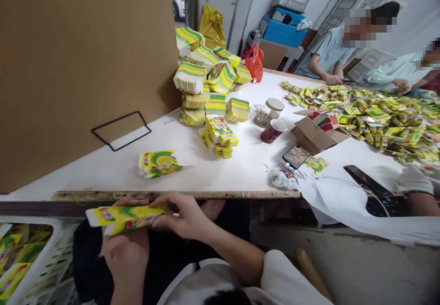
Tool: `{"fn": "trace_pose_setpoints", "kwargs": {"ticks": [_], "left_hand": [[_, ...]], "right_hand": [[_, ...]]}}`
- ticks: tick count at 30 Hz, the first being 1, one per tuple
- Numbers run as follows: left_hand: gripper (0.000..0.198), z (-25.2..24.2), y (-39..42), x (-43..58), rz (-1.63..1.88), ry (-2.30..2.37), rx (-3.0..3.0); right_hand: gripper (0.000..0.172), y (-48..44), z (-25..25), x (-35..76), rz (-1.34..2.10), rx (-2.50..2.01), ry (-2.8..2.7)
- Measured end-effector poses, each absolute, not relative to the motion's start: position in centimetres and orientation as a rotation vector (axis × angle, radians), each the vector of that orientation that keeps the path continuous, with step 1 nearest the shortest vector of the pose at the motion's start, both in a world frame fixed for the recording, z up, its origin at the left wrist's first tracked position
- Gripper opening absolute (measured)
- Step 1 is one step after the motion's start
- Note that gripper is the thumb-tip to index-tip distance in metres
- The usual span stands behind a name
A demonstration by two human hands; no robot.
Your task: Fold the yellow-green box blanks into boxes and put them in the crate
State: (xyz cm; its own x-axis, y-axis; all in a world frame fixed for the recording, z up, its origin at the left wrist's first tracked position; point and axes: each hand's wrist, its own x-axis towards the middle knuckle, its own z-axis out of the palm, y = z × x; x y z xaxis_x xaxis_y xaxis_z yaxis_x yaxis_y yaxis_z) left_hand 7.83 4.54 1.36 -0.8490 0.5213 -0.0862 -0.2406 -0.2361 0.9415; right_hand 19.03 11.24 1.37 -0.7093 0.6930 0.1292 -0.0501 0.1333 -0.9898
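Observation:
Just below the table edge, over my lap, I hold a yellow and green printed carton (129,214) lengthwise between both hands. Its white end flaps stick out at the left end. My left hand (125,247) grips it from below, with fingertips showing along the far side. My right hand (182,215) closes on its right end, thumb and fingers pinching it. On the table beyond lies a small stack of flat cartons (160,163). Another stack of cartons (220,135) stands further right.
Bundled cartons (192,78) pile up beside a large cardboard sheet (85,75). A mug (272,130), jar (264,116), phone (295,156) and opened box (318,133) sit centrally. Co-workers (330,52) face a heap of cartons (378,117). A white basket (57,245) holds cartons at lower left.

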Motion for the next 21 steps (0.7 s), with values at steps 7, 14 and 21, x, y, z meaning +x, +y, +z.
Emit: {"fn": "trace_pose_setpoints", "kwargs": {"ticks": [7,14,21], "left_hand": [[0.04,1.7,3.5,7.2,2.171,1.613,0.42],[0.123,1.0,2.0,2.7,1.601,1.832,1.113],[0.08,-1.8,2.2,6.3,1.296,2.113,1.254]], "right_hand": [[0.011,14.3,2.4,20.5,1.246,-0.61,-2.076],[0.017,15.1,3.1,21.8,0.701,-0.258,-2.553],[0.095,12.3,2.1,20.0,1.211,-0.811,-1.75]]}}
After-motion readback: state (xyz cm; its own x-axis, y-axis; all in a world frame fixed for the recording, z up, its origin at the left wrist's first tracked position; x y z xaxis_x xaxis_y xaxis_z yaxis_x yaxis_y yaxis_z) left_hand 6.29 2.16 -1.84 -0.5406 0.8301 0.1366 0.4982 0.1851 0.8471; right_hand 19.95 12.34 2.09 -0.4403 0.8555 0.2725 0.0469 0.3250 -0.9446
